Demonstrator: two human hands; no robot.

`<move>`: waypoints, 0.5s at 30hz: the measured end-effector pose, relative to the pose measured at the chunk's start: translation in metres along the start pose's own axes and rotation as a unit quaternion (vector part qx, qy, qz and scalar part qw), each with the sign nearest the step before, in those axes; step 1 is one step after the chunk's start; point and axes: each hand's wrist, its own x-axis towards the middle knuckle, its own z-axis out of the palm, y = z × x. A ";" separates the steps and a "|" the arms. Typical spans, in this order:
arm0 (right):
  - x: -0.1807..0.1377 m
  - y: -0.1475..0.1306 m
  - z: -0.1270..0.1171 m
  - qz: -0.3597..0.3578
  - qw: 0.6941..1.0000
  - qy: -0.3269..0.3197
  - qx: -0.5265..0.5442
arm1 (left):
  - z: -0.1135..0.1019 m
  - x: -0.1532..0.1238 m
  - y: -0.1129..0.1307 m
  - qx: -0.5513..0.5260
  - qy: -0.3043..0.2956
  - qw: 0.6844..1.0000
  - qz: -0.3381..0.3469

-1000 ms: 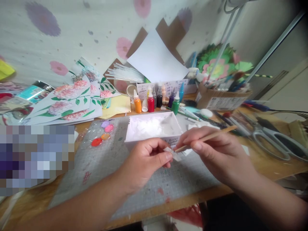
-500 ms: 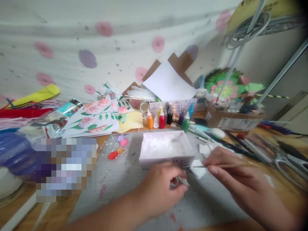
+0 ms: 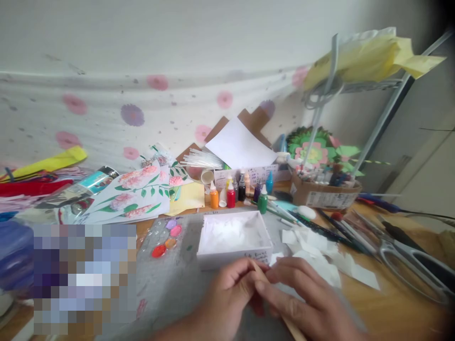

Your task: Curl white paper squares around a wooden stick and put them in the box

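Note:
Both hands meet low in the middle of the view, over a grey cutting mat. My left hand has its fingers curled and pinched against a thin wooden stick. My right hand is closed on the same stick, which runs down to the lower right. Whether a paper scrap sits between the fingers is hidden. Just beyond the hands stands a white shallow box with white paper bits inside.
Loose white paper pieces lie right of the box. Small paint bottles stand behind it, with flower-printed sheets at the left. A cardboard box of tools and scissors lie at the right. Paint blobs sit on the mat.
The camera has tilted up, so the hands sit lower in view. My right hand has come in to meet the left, and the stick now points up-left between both hands.

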 end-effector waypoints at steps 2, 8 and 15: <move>0.000 -0.001 0.004 -0.028 0.999 0.012 -0.035 | 0.002 0.001 -0.001 -0.070 0.032 0.997 -0.001; -0.006 -0.006 0.010 -0.023 0.992 0.071 -0.101 | 0.009 0.002 0.014 -0.190 0.029 0.981 -0.009; -0.007 -0.013 0.012 0.017 0.990 0.116 -0.072 | 0.023 -0.005 0.014 -0.246 0.001 0.968 -0.049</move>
